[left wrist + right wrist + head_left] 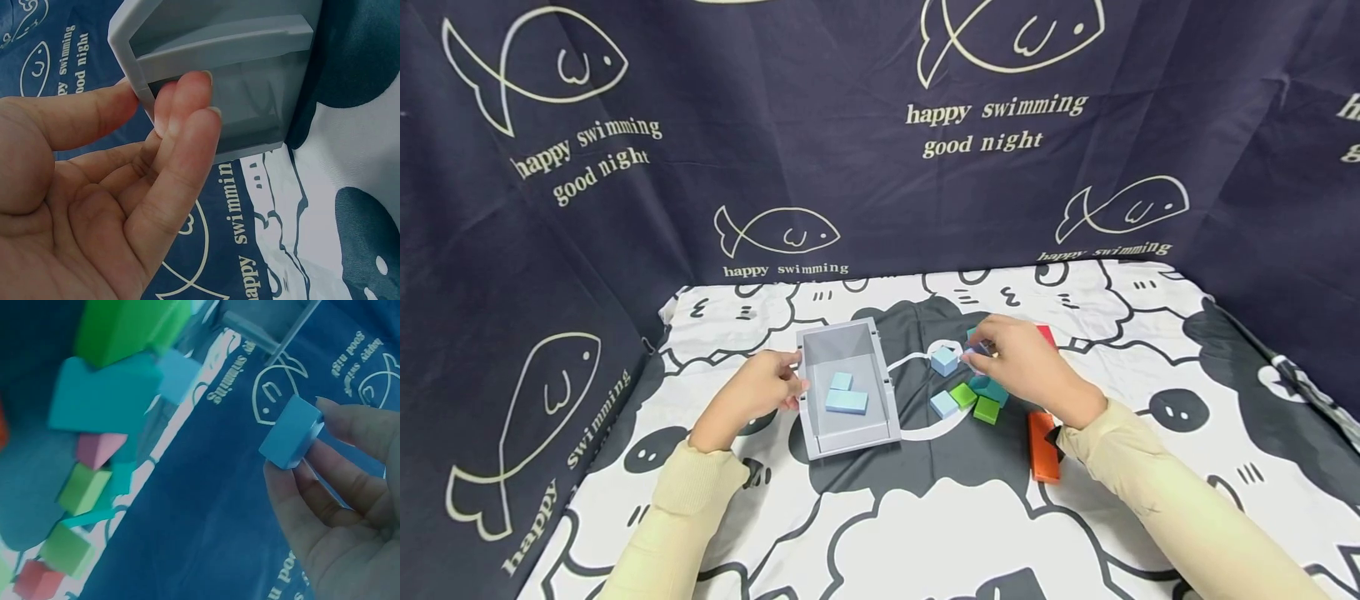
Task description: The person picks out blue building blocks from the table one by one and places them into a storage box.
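Observation:
My left hand [758, 385] grips the left rim of a grey plastic box [871, 375], the thumb on one side of the wall and fingertips on the other in the left wrist view. A small light blue block [841, 381] and a longer light blue block [846, 402] lie inside the box. Over to the right, my right hand [1026, 362] pinches a blue block [290, 432] between thumb and fingertips, above the pile of loose blocks. A light blue cube [943, 361] sits just left of those fingers.
Near the right hand lie green blocks [987, 409], a teal block [988, 389], another light blue block [943, 404] and a red block [1047, 335]. An orange block [1043, 458] lies beneath the right wrist. Dark fabric walls [880, 167] enclose the patterned cloth [925, 542].

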`<state>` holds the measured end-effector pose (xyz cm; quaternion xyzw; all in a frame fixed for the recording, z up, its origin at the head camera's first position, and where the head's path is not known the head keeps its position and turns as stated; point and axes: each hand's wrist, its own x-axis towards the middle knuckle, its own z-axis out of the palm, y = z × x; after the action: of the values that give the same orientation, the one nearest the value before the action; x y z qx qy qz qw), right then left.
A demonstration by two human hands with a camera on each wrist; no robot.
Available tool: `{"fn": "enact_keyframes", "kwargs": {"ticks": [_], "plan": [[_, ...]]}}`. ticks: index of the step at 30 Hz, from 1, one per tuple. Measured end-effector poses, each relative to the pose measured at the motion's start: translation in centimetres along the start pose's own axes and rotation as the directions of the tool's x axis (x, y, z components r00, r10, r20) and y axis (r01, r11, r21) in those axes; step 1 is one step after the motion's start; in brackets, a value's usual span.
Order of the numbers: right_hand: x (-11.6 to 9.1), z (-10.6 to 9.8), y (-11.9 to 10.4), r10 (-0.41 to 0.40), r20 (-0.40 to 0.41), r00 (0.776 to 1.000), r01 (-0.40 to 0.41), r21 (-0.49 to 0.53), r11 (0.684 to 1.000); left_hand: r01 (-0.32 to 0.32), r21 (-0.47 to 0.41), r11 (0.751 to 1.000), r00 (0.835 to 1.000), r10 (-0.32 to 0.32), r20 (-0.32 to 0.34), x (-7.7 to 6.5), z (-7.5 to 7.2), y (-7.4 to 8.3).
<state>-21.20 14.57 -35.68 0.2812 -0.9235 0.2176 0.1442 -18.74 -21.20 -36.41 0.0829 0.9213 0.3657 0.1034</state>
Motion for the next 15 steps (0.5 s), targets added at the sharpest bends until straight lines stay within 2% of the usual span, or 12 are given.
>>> {"fn": "enact_keyframes", "kwargs": {"ticks": [7, 15], "plan": [[1.0, 0.0, -1.8, -0.035, -0.023, 0.999, 0.036, 0.064, 0.997, -0.006, -0.009, 1.0, 1.0, 0.006, -0.002, 0.0, 0.0, 0.0], [1.8, 0.2, -3.0, -0.088, -0.019, 0.996, 0.089, 0.073, 0.993, -0.005, -0.001, 1.0, 1.0, 0.005, 0.003, -0.1, -0.1, 0.1]]}}
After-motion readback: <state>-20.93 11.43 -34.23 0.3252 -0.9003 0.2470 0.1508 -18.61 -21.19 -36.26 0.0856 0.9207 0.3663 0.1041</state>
